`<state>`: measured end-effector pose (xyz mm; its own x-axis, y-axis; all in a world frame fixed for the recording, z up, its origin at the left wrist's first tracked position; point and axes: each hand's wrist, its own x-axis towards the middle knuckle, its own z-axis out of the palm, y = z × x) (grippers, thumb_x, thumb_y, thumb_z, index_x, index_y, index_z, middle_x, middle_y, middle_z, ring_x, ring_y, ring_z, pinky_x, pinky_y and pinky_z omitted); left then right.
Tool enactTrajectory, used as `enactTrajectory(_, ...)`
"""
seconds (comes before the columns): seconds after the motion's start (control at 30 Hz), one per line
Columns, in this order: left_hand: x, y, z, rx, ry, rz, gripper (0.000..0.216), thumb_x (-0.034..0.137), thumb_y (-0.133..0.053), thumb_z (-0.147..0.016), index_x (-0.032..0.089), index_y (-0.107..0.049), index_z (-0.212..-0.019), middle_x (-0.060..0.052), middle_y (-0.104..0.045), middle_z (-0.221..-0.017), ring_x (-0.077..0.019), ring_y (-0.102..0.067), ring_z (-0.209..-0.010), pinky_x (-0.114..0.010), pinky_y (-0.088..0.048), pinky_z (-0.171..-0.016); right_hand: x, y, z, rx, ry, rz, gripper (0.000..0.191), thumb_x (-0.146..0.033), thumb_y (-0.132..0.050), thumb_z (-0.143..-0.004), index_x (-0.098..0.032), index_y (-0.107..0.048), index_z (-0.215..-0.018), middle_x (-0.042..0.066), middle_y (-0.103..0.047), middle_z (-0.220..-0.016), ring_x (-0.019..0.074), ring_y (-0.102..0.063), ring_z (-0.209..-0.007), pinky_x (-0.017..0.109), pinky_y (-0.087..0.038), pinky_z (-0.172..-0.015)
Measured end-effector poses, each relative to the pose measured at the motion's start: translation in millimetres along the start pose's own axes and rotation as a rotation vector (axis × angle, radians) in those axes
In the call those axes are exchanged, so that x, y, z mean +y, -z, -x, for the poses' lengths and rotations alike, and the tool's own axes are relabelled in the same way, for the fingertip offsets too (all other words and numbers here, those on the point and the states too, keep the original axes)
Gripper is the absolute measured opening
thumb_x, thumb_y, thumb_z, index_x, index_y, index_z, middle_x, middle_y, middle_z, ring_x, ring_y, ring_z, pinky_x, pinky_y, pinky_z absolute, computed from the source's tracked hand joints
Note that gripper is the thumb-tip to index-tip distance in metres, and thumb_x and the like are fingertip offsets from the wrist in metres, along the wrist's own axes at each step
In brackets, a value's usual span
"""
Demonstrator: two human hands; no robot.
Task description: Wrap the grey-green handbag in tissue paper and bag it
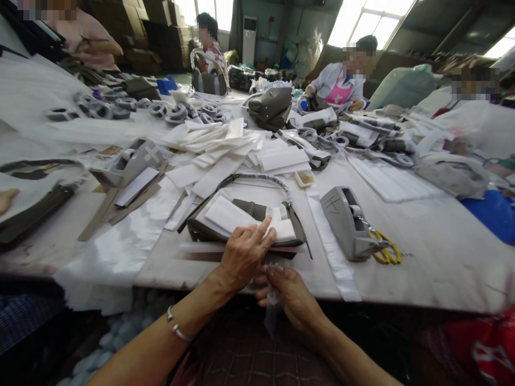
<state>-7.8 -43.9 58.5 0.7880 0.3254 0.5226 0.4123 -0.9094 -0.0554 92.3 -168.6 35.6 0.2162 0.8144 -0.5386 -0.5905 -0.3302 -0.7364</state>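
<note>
A dark olive handbag (196,231) lies before me at the table's near side, its wrapped shoulder strap (263,179) arching away from me. White sheets (227,214) cover part of its front. My left hand (244,252) rests on the bag's lower edge, fingers stretched over the white sheet and a small clear piece at the right. Just off the table edge, my right hand (292,295) is closed in a pinch on a crumpled strip of clear plastic film (274,311), which hangs down from the fingers.
Right of the bag stand a grey tape dispenser (341,225) and yellow-handled scissors (384,249). Another tape dispenser (140,155) and a stack of clear bags (129,252) lie left. White sheets (225,142) pile up behind. Several co-workers sit around; a person's hand (7,199) shows at left.
</note>
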Motion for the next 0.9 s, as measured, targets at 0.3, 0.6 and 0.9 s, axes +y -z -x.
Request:
enactTrajectory(0.3, 9, -18, 24, 0.056, -0.062, -0.027, 0.033, 0.02, -0.046, -0.1, 0.02, -0.058, -0.13, -0.005, -0.064, -0.133, -0.0236, -0.061, -0.114, -0.037, -0.045, -0.089, -73, 42, 27, -0.03, 0.132, 0.955, 0.057, -0.071, -0.058, -0.081, -0.016, -0.059, -0.062, 0.002, -0.06, -0.055, 0.013, -0.054, -0.049, 0.024, -0.037, -0.046)
enactTrajectory(0.6, 8, -19, 22, 0.097, -0.058, -0.059, 0.033, 0.018, -0.043, -0.1, 0.02, -0.059, -0.13, -0.004, -0.066, -0.13, -0.0226, -0.063, -0.112, -0.036, -0.047, -0.085, -140, -15, -72, -0.009, 0.844, 1.693, 0.024, -0.032, -0.056, -0.096, -0.022, -0.066, -0.116, 0.007, -0.067, -0.11, 0.0189, -0.064, -0.091, 0.03, -0.046, -0.082)
enactTrajectory(0.9, 9, -22, 24, 0.113, -0.03, -0.056, 0.034, 0.021, -0.046, -0.1, 0.021, -0.058, -0.131, -0.005, -0.065, -0.131, -0.0211, -0.062, -0.114, -0.034, -0.047, -0.087, -140, 0, -75, -0.243, 0.798, 1.888, 0.036, -0.033, -0.048, -0.101, -0.018, -0.067, -0.075, 0.005, -0.067, -0.077, 0.02, -0.06, -0.081, 0.033, -0.043, -0.08)
